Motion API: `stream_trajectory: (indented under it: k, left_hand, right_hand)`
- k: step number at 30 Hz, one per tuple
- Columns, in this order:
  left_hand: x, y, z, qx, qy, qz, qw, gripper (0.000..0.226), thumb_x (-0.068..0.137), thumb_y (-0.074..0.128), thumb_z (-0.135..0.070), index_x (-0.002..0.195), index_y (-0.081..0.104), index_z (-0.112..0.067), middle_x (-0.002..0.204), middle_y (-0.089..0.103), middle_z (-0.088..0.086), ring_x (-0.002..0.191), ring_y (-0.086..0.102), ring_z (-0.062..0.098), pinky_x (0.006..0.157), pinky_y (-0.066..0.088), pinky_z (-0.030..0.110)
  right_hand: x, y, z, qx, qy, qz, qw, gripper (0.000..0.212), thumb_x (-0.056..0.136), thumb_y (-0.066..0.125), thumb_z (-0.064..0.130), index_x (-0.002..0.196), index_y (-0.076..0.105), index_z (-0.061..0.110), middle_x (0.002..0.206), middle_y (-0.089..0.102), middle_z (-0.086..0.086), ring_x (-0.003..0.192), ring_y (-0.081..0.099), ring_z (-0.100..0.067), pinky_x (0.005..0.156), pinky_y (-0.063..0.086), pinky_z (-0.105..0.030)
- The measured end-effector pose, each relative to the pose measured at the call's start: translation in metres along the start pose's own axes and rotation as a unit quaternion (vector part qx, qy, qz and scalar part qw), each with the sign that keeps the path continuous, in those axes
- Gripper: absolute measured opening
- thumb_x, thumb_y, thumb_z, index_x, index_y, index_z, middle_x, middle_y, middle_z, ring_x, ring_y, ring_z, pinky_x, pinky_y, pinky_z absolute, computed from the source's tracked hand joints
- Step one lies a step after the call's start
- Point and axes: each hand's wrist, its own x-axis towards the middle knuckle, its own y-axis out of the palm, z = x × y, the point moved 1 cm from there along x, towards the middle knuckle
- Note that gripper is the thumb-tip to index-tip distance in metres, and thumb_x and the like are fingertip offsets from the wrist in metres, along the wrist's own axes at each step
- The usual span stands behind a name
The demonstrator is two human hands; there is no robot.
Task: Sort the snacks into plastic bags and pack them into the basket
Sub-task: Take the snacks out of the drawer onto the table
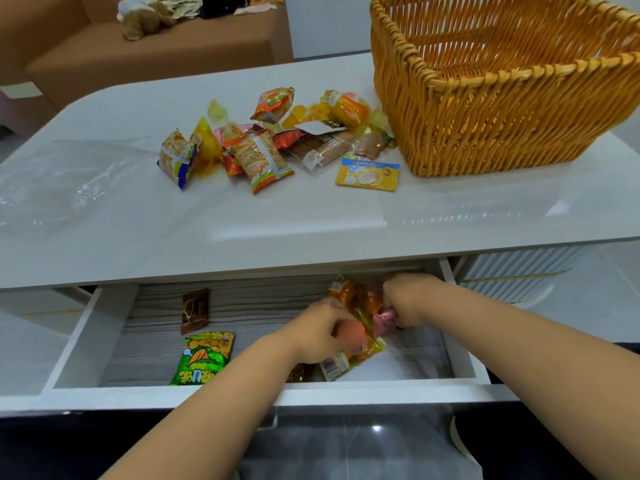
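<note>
Both my hands reach into an open white drawer (86, 327) under the tabletop. My left hand (315, 332) grips an orange snack packet (351, 336) among a bunch of yellow and orange packets. My right hand (407, 299) grips a pink wrapped snack (382, 318) beside it. A green snack bag (204, 358) and a brown packet (194, 310) lie loose in the drawer's left half. On the white table (311, 216) sits a pile of mixed snack packets (273, 140). A yellow flat packet (367, 173) lies in front of the woven orange basket (502, 109) at the right.
Clear plastic bags (65, 178) lie flat on the table's left side. A brown sofa (145, 53) with a soft toy and clutter stands behind the table. The basket's inside shows nothing in it.
</note>
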Motion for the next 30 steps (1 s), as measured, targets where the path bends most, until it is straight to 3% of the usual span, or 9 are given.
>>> stream_trajectory:
  k: [2, 5, 8, 14, 18, 20, 22, 26, 30]
  left_hand:
    - [0.0, -0.001, -0.001, -0.007, -0.008, -0.011, 1.0, 0.041, 0.091, 0.067, -0.024, 0.131, 0.06, -0.023, 0.134, 0.047, 0.0, 0.122, 0.047, 0.018, 0.106, 0.04, 0.032]
    - [-0.001, 0.0, 0.002, -0.017, -0.038, -0.016, 0.999, 0.04, 0.091, 0.066, -0.027, 0.13, 0.059, -0.023, 0.129, 0.051, 0.0, 0.112, 0.052, 0.016, 0.098, 0.048, 0.033]
    - [-0.003, -0.002, 0.007, -0.029, -0.062, -0.009, 0.998, 0.038, 0.091, 0.065, -0.029, 0.127, 0.056, -0.024, 0.123, 0.053, 0.0, 0.105, 0.054, 0.014, 0.088, 0.048, 0.027]
    - [-0.007, -0.003, 0.014, -0.047, -0.084, 0.002, 0.995, 0.039, 0.091, 0.065, -0.04, 0.127, 0.056, -0.029, 0.128, 0.053, 0.0, 0.112, 0.054, 0.015, 0.094, 0.049, 0.03]
    - [-0.007, -0.012, 0.01, -0.011, -0.109, -0.101, 0.989, 0.048, 0.086, 0.065, -0.052, 0.131, 0.053, -0.037, 0.137, 0.039, 0.007, 0.133, 0.027, 0.028, 0.109, 0.03, 0.041]
    - [-0.005, -0.013, 0.013, -0.044, -0.137, -0.08, 0.986, 0.052, 0.085, 0.065, -0.055, 0.132, 0.052, -0.038, 0.141, 0.038, 0.008, 0.136, 0.026, 0.032, 0.113, 0.029, 0.046]
    - [-0.001, -0.01, 0.019, -0.053, -0.15, -0.023, 0.987, 0.051, 0.085, 0.067, -0.052, 0.131, 0.054, -0.036, 0.139, 0.046, 0.007, 0.128, 0.042, 0.028, 0.108, 0.039, 0.045]
    - [0.0, -0.01, 0.021, -0.074, -0.151, -0.031, 0.985, 0.044, 0.083, 0.069, -0.053, 0.122, 0.06, -0.034, 0.125, 0.058, 0.003, 0.11, 0.057, 0.02, 0.096, 0.05, 0.04]
    - [-0.019, -0.018, 0.006, -0.022, -0.106, -0.093, 0.99, 0.041, 0.083, 0.065, -0.057, 0.12, 0.06, -0.041, 0.129, 0.042, -0.001, 0.125, 0.039, 0.021, 0.106, 0.04, 0.041]
  right_hand:
    - [-0.004, -0.006, 0.003, -0.021, -0.002, -0.012, 1.0, 0.028, 0.087, 0.061, 0.017, 0.065, 0.044, 0.017, 0.067, 0.043, 0.002, 0.075, 0.051, -0.022, 0.057, 0.039, -0.026]
    - [-0.013, -0.016, 0.009, -0.051, -0.014, -0.041, 0.998, 0.034, 0.088, 0.058, 0.016, 0.063, 0.036, 0.02, 0.068, 0.043, 0.002, 0.071, 0.049, -0.02, 0.052, 0.035, -0.026]
    - [-0.026, -0.031, 0.015, -0.038, -0.015, -0.024, 0.999, 0.028, 0.087, 0.06, 0.013, 0.065, 0.043, 0.019, 0.069, 0.048, 0.001, 0.061, 0.046, -0.014, 0.048, 0.035, -0.023]
    - [-0.071, -0.066, 0.016, 0.052, 0.004, 0.105, 0.993, 0.01, 0.082, 0.07, 0.024, 0.08, 0.063, 0.017, 0.079, 0.063, 0.0, 0.072, 0.064, -0.016, 0.056, 0.048, -0.022]
    - [-0.104, -0.1, 0.002, 0.181, -0.004, 0.04, 0.983, 0.012, 0.084, 0.07, 0.018, 0.08, 0.063, 0.009, 0.081, 0.068, -0.007, 0.071, 0.071, -0.021, 0.073, 0.06, -0.036]
    - [-0.108, -0.112, -0.009, 0.249, -0.011, -0.019, 0.968, 0.011, 0.082, 0.07, 0.015, 0.082, 0.066, 0.005, 0.08, 0.072, -0.011, 0.067, 0.072, -0.023, 0.073, 0.058, -0.041]
    - [-0.102, -0.12, -0.018, 0.247, -0.016, -0.105, 0.963, 0.011, 0.079, 0.072, 0.023, 0.082, 0.071, 0.012, 0.077, 0.073, -0.006, 0.07, 0.07, -0.024, 0.068, 0.056, -0.041]
    - [-0.077, -0.126, -0.026, 0.39, -0.01, -0.17, 0.905, 0.016, 0.081, 0.073, 0.019, 0.087, 0.069, 0.005, 0.081, 0.072, -0.013, 0.069, 0.068, -0.021, 0.065, 0.054, -0.035]
    - [-0.045, -0.128, -0.02, 0.593, 0.014, -0.215, 0.776, 0.013, 0.09, 0.063, 0.013, 0.102, 0.062, 0.009, 0.09, 0.072, -0.009, 0.079, 0.072, -0.019, 0.07, 0.058, -0.03]
